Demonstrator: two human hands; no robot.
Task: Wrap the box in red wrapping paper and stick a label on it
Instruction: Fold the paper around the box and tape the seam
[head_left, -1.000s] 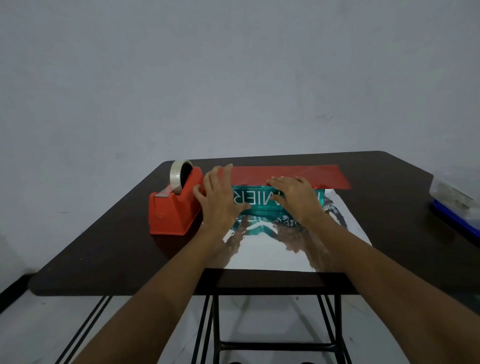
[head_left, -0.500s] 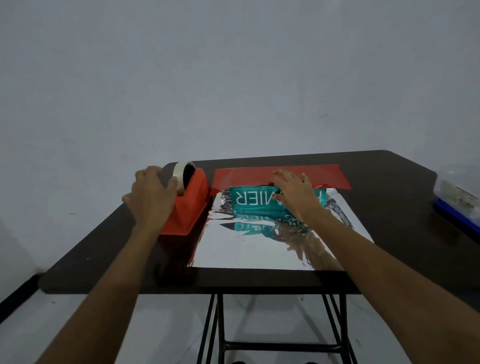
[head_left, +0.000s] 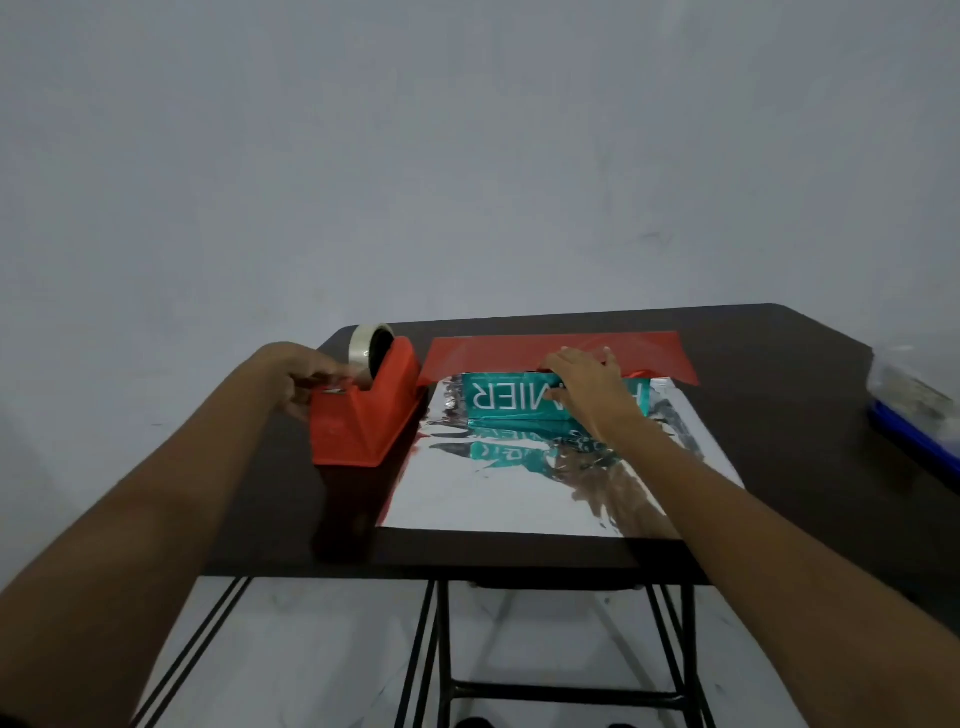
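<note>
The teal box (head_left: 514, 397) lies far-centre on the wrapping paper (head_left: 519, 499), which is silver side up. The right hand (head_left: 587, 379) presses flat on it with straight fingers, apparently pinning the far red flap. The left hand (head_left: 301, 376) curls at the tape end on the red tape dispenser (head_left: 363, 421) to the left; I cannot tell whether it has pinched the tape. The step looks like taping the first seam. Next, pull a strip and tear it off.

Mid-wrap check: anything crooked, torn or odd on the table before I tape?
The wrapping paper is crinkled beside the left end of the teal box, and its left edge seems to ride up against the red tape dispenser, showing red underside. Nothing torn or spilled. The left hand pinches the tape at the dispenser.
</note>
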